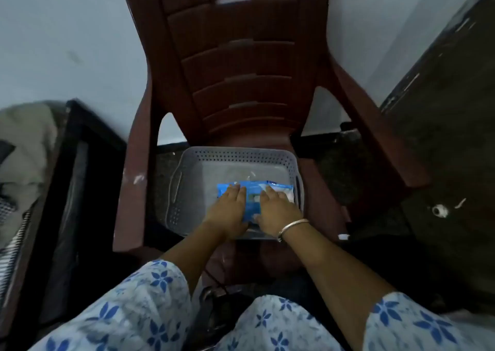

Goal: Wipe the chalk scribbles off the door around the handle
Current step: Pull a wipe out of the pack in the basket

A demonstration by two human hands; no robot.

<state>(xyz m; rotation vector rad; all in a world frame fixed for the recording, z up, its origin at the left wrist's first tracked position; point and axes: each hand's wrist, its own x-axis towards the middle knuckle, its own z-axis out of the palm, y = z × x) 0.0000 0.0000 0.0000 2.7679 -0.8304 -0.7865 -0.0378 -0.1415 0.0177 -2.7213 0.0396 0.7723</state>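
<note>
Flowered sleeves [139, 308] are seen nearest; both hands, left hand [227, 211] and right hand [277, 211], are laid flat, fingers spread, on a blue wipes packet [254, 190] in a basket [187, 179] on a chair [241, 69] (soft, light, probably slippery; best pinched at its edges).

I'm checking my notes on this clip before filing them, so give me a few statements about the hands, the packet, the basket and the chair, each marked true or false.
1. Both hands, the left hand and the right hand, lie on the blue plastic packet. True.
2. The packet lies inside the grey perforated plastic basket. True.
3. The basket stands on the floor. False: it rests on the seat of the dark red plastic chair.
4. A silver metal bangle sits on the left wrist. False: it is on the right wrist.
5. The sleeves are plain white. False: the light floral sleeves carry blue flowers.
</note>
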